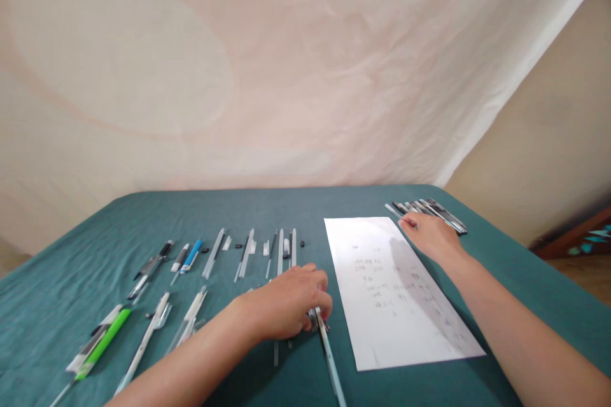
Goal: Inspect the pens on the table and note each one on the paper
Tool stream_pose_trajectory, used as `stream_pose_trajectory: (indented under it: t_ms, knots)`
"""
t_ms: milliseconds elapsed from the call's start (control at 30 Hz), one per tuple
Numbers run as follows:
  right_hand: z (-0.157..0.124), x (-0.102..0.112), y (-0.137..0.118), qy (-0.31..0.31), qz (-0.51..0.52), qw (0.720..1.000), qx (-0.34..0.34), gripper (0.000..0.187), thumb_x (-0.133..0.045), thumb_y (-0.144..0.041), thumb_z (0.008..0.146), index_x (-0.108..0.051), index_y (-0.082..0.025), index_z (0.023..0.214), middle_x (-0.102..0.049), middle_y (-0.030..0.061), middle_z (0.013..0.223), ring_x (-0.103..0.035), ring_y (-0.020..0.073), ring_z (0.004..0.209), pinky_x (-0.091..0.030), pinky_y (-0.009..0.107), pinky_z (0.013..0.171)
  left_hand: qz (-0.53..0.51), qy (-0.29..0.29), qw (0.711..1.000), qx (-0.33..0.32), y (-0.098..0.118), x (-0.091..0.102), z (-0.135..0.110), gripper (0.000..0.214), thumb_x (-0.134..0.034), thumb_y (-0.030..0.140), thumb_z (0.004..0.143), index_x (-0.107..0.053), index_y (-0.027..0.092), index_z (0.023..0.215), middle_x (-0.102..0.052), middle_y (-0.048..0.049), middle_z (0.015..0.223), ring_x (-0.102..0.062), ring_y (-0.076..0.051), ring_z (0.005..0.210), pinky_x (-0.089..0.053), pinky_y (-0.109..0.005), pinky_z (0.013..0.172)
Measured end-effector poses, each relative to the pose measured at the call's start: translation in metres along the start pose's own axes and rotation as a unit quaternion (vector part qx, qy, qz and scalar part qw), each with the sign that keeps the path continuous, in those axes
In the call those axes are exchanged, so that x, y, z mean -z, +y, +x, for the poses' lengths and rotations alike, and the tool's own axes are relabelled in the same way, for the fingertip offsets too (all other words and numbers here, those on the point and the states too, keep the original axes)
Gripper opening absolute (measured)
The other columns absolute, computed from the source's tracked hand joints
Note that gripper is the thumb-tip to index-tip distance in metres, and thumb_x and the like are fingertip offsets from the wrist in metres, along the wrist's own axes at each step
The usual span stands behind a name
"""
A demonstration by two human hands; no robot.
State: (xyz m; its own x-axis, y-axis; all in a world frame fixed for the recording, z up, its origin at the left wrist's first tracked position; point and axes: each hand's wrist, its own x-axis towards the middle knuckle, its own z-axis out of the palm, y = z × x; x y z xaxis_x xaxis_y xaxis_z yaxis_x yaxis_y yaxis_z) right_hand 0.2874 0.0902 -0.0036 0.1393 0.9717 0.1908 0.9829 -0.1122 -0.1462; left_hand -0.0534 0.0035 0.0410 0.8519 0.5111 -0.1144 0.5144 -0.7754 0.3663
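My left hand (289,302) reaches over the near middle of the table, its fingers curled down at the upper end of a pale blue pen (330,359). Small dark and clear parts lie under these fingers, partly hidden. At the far right, my right hand (432,235) rests low with fingertips pinched together. A slim clear pen piece (393,211) sticks out past those fingertips. Beside it lies a row of pens (436,213), partly covered by the hand. Between my hands is a sheet of white paper (382,254) with faint handwriting.
Taken-apart pens lie left of the paper: clear barrels (214,253), a blue grip piece (191,255) and small caps (227,243). Nearer are a bright green pen (102,344) and a white pen (146,340). A pale curtain (286,76) hangs behind the green tablecloth (157,216).
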Motion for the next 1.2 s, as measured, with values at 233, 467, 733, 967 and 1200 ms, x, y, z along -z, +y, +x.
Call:
stream_pose_trajectory:
  t_ms: [233,467,733,967,1200]
  knots:
    - [-0.027,0.035,-0.039,-0.03,0.098,0.991,0.088,0.026,-0.047,-0.04,0.084,-0.066,-0.024,0.078,-0.068,-0.0002,0.073,-0.057,0.0156,0.062,-0.029,0.025,0.051,-0.026,0.023,0.999,-0.041,-0.006,-0.01,0.007,0.019,-0.073,0.014,0.071,-0.072,0.026,0.086,-0.063,-0.0018,0.091,-0.051,-0.019,0.088,-0.038,-0.028,0.075]
    - [-0.088,0.062,-0.08,-0.185,0.202,0.937,0.215,0.023,-0.048,-0.033,0.085,-0.066,-0.022,0.075,-0.065,-0.0009,0.067,-0.056,0.0144,0.061,-0.031,0.023,0.053,-0.114,0.063,0.989,-0.07,-0.016,-0.004,0.01,0.016,-0.07,0.02,0.077,-0.075,0.027,0.09,-0.07,-0.0027,0.096,-0.056,-0.02,0.092,-0.038,-0.029,0.083]
    - [-0.161,0.042,-0.12,-0.269,0.11,0.922,0.257,0.023,-0.056,-0.042,0.081,-0.064,-0.022,0.074,-0.068,0.0018,0.068,-0.06,0.0184,0.062,-0.027,0.025,0.053,-0.348,0.071,0.933,0.057,-0.038,0.031,-0.01,0.026,-0.069,0.034,0.075,-0.073,0.015,0.092,-0.07,-0.0046,0.079,-0.061,-0.017,0.074,-0.043,-0.024,0.067]
    - [-0.168,0.018,-0.14,-0.252,0.095,0.934,0.235,0.011,-0.055,-0.027,0.074,-0.064,-0.022,0.075,-0.069,0.0039,0.071,-0.062,0.0199,0.063,-0.026,0.026,0.051,-0.57,0.177,0.798,0.083,-0.045,0.026,-0.008,0.027,-0.078,0.031,0.067,-0.066,0.011,0.083,-0.061,-0.0001,0.063,-0.054,-0.01,0.06,-0.041,-0.022,0.061]
    - [-0.152,0.009,-0.124,-0.368,0.256,0.879,0.159,0.006,-0.052,-0.02,0.068,-0.058,-0.02,0.069,-0.059,-0.0019,0.055,-0.052,0.0124,0.048,-0.03,0.021,0.044,-0.633,0.17,0.751,0.075,-0.032,0.022,-0.003,0.035,-0.073,0.043,0.07,-0.063,0.012,0.08,-0.064,-0.0051,0.078,-0.06,-0.014,0.069,-0.045,-0.025,0.063]
